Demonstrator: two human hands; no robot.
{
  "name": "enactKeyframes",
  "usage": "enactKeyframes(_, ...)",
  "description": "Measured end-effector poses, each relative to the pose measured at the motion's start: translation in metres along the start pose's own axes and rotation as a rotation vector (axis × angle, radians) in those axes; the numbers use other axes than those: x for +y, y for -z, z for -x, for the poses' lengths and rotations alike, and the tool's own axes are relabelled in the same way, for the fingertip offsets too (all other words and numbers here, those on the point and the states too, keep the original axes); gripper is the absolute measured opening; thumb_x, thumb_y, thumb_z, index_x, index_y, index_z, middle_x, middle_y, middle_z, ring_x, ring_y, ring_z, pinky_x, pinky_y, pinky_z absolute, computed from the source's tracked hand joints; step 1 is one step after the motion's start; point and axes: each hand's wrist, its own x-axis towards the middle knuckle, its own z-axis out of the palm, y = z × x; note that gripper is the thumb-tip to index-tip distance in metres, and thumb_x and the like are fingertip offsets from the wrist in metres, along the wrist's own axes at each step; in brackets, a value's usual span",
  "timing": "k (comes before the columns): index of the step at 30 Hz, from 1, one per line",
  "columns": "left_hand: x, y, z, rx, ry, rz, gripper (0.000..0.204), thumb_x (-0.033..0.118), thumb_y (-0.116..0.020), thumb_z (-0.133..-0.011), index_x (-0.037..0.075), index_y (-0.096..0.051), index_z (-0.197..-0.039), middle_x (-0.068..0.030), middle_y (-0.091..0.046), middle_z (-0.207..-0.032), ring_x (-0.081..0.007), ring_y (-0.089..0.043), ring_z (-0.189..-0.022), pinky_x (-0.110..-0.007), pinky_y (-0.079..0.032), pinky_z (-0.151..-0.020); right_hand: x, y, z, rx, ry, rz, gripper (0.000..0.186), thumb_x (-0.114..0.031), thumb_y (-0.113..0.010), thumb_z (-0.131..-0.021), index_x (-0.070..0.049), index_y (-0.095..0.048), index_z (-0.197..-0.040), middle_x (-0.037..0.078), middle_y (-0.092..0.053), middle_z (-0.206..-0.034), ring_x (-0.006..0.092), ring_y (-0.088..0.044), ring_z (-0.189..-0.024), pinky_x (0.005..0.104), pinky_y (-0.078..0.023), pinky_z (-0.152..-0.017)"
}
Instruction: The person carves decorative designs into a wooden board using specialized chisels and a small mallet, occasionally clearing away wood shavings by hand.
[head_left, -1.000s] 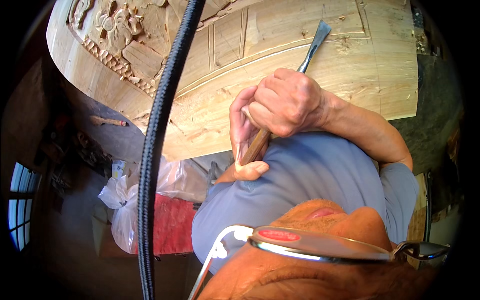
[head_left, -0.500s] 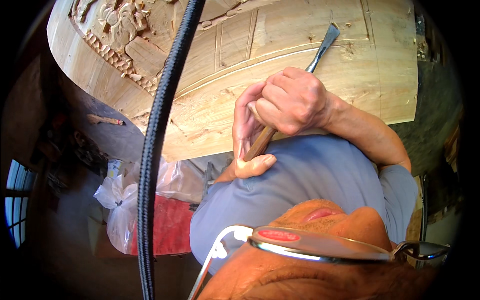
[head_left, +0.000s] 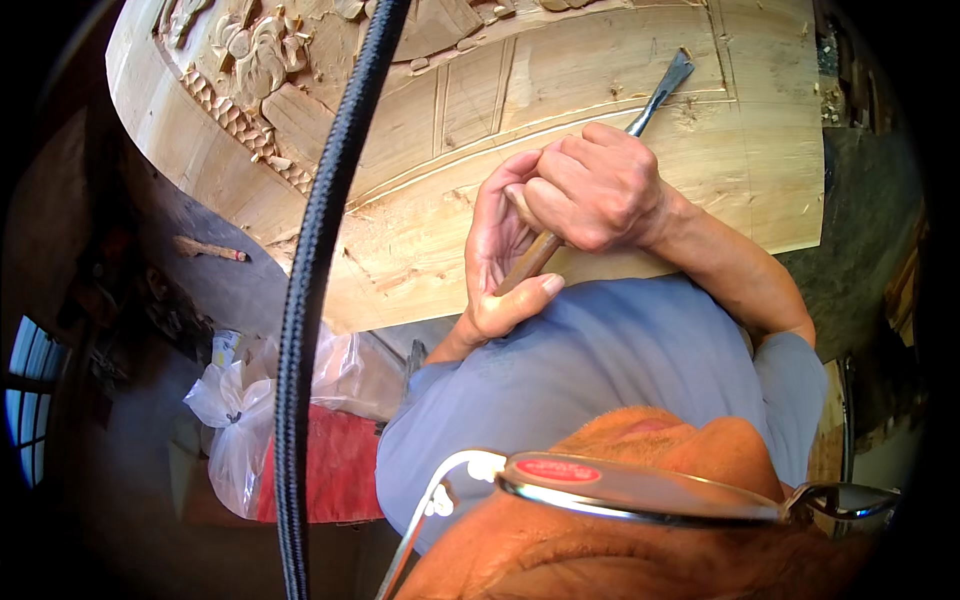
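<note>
A wood chisel (head_left: 662, 98) with a flared steel blade and a wooden handle slants up and right over a pale wooden panel (head_left: 640, 170). My right hand (head_left: 598, 190) is closed in a fist round the chisel where shaft and handle meet. Lower down, my left hand (head_left: 492, 235) cups the handle, its thumb lying along the handle's end and its fingers curved beside the right fist. The blade tip rests at the panel's surface, by a scored line close to a corner of grooves. Between the hands part of the brown handle shows; the rest is hidden.
Carved relief with a flower (head_left: 262, 55) and a scalloped border (head_left: 230, 118) fills the panel's upper left. A black braided cable (head_left: 318, 235) crosses the view in front. At lower left are a knotted clear plastic bag (head_left: 237, 430), a red surface (head_left: 330, 470) and a wooden stick (head_left: 210, 249).
The blade tip has moved right along the panel, nearer the upright groove, with both hands still on the chisel. The whole view has shifted slightly.
</note>
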Motion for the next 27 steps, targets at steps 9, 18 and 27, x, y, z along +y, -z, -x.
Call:
enactKeyframes(9,0.0,-0.022,0.022,0.237,0.02,0.06,0.147,0.044,-0.09,-0.057,-0.005,-0.006,-0.167,-0.0143,-0.05,-0.14,-0.0303,-0.051,-0.143,-0.04,-0.028,-0.126,-0.012,0.005,0.0,-0.069,0.033,-0.159,0.035,-0.012,-0.081,-0.076,-0.011,-0.05,-0.062,0.001,-0.052,-0.06,0.016,-0.057,-0.054,0.0287,-0.042,-0.048)
enactKeyframes(18,0.007,-0.02,0.015,0.208,0.045,0.024,0.141,0.042,-0.089,-0.057,-0.006,-0.011,-0.165,-0.0178,-0.051,-0.143,-0.0315,-0.052,-0.142,-0.042,-0.033,-0.125,-0.01,0.003,-0.002,-0.019,-0.005,-0.137,0.038,-0.01,-0.079,-0.073,-0.012,-0.043,-0.06,0.001,-0.045,-0.058,0.0145,-0.052,-0.051,0.029,-0.039,-0.046)
enactKeyframes(27,0.001,-0.013,0.01,0.219,0.056,0.057,0.131,0.034,-0.083,-0.058,-0.005,-0.015,-0.164,-0.0201,-0.052,-0.145,-0.0338,-0.052,-0.143,-0.043,-0.033,-0.126,-0.009,0.0,0.003,-0.018,-0.004,-0.11,0.037,-0.009,-0.077,-0.073,-0.012,-0.042,-0.06,0.0,-0.043,-0.058,0.0143,-0.05,-0.049,0.0288,-0.038,-0.045)
